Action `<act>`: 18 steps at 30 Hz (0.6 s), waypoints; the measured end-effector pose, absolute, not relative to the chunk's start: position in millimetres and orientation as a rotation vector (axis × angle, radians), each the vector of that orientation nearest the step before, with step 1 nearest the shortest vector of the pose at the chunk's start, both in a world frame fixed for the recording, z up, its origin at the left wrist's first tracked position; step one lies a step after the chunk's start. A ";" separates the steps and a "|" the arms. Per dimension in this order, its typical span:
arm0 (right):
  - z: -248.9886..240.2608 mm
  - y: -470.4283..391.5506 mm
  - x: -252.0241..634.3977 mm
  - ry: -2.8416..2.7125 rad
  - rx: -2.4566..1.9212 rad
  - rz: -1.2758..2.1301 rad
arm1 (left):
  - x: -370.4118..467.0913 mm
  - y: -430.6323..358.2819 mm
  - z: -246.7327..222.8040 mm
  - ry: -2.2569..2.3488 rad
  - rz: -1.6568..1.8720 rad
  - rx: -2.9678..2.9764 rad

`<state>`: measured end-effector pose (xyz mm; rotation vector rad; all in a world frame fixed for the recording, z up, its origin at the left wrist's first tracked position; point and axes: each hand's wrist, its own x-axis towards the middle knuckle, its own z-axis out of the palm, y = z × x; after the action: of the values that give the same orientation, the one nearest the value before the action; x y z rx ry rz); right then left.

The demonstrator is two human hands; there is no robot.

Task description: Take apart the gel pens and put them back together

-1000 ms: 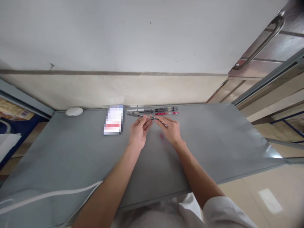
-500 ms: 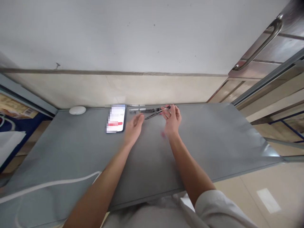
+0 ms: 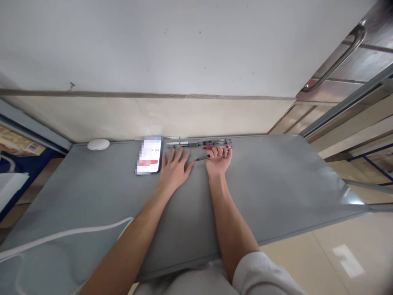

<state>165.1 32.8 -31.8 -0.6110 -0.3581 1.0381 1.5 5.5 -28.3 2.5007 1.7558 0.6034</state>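
Observation:
My right hand (image 3: 219,160) is closed around a dark pen (image 3: 202,157), whose tip points left over the tabletop. Just beyond its fingers lies a red pen (image 3: 209,147), partly covered by the hand. With fingers spread, my left hand (image 3: 176,170) rests palm down, its fingertips near a row of pens. In that row are a white pen (image 3: 173,143) and a dark pen (image 3: 194,144) lying end to end, with clear and dark pens (image 3: 217,141) to the right. A phone (image 3: 150,153) with a lit screen lies left of my left hand.
A grey tabletop (image 3: 276,184) runs along the wall. On it are a white oval object (image 3: 98,144) at the back left and a white cable (image 3: 70,237) at the front left. A metal handle (image 3: 334,61) is at the upper right.
My left hand has opened out flat onto the tabletop. My right hand has come slightly nearer with the dark pen and turned, and the red pen now shows in the row.

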 end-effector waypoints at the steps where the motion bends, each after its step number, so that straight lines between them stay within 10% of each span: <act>1: -31.7 32.8 166.3 -0.355 -0.590 1.041 | 1.4 5.3 -28.6 1.763 0.592 2.500; 18: -27.9 35.2 168.6 -0.368 -0.638 1.020 | 1.9 6.5 -32.5 1.760 0.554 2.463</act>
<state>168.6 35.2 -27.9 -0.6376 -0.3677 1.0198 1.9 6.5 -32.5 2.4631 1.7603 0.5538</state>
